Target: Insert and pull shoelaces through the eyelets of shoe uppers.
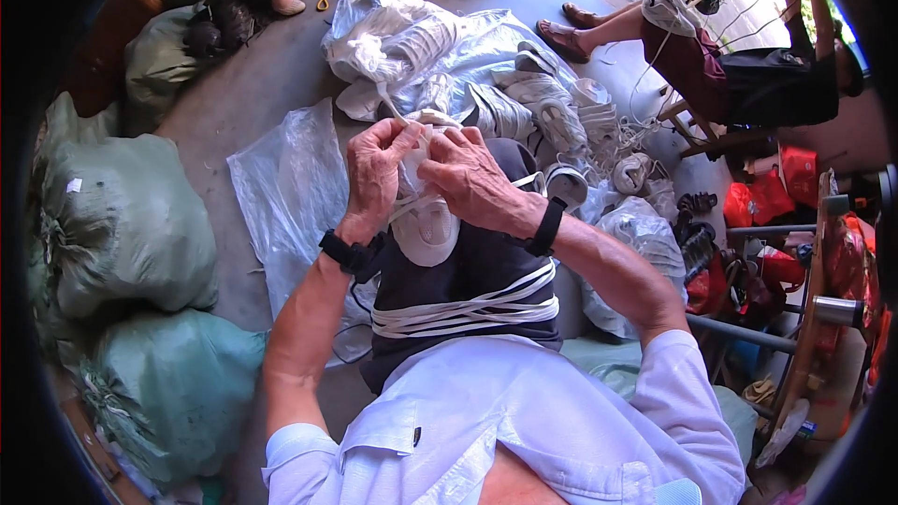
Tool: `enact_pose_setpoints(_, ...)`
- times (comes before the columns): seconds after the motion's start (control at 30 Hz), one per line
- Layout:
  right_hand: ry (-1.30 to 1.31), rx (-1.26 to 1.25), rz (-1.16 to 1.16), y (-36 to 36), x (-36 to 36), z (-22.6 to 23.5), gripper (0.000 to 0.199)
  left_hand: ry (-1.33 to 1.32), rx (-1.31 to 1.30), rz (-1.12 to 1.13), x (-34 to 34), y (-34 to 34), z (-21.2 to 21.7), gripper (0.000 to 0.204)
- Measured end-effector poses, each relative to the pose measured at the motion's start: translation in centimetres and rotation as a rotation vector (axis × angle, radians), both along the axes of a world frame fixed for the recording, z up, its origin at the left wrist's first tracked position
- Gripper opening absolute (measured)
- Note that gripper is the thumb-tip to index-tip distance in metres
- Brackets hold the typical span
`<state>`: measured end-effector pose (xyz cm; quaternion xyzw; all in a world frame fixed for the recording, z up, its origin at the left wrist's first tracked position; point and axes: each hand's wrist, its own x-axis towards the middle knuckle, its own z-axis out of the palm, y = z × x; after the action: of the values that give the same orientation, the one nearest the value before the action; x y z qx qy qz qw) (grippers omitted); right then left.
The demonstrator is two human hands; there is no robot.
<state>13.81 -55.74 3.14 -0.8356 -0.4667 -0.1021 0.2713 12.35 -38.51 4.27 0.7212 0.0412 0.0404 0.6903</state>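
A white sneaker (426, 224) lies on my lap, sole end toward me. My left hand (374, 168) grips its upper left side and pinches a white lace (388, 103) that runs up from the shoe. My right hand (472, 178) holds the shoe's right side, fingers curled over the lacing area. Both hands meet at the top of the shoe and hide most of its upper. A bundle of white laces (468, 310) lies across my dark trousers below the shoe. Black bands sit on both wrists.
A heap of white sneakers (552, 112) on clear plastic sheeting (285, 187) lies on the concrete floor ahead. Stuffed green sacks (126, 215) stand at the left. Another person (692, 47) sits on a stool at the upper right. Red items and metal frames crowd the right side.
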Motion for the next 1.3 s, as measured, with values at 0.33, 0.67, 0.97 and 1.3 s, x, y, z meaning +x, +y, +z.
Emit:
enact_pose_setpoints(0.33,-0.115,0.185,-0.311,-7.7,2.6,3.6,0.012,0.015,0.024,-0.131,0.5,2.3,-0.8,0.020)
enact_pose_setpoints(0.67,-0.057,0.066,-1.219,-38.2,9.7,5.7,0.023,-0.004,-0.047,-0.151,0.6,2.4,-1.2,0.020)
enact_pose_setpoints(0.97,0.097,0.205,-1.315,-46.9,7.5,3.3,0.022,-0.253,0.473,0.154,-2.3,-1.6,-1.4,0.046)
enact_pose_setpoints(1.3,0.251,0.338,-1.319,-42.2,4.2,0.4,0.019,0.259,0.318,0.284,-9.4,-1.3,-4.0,0.039)
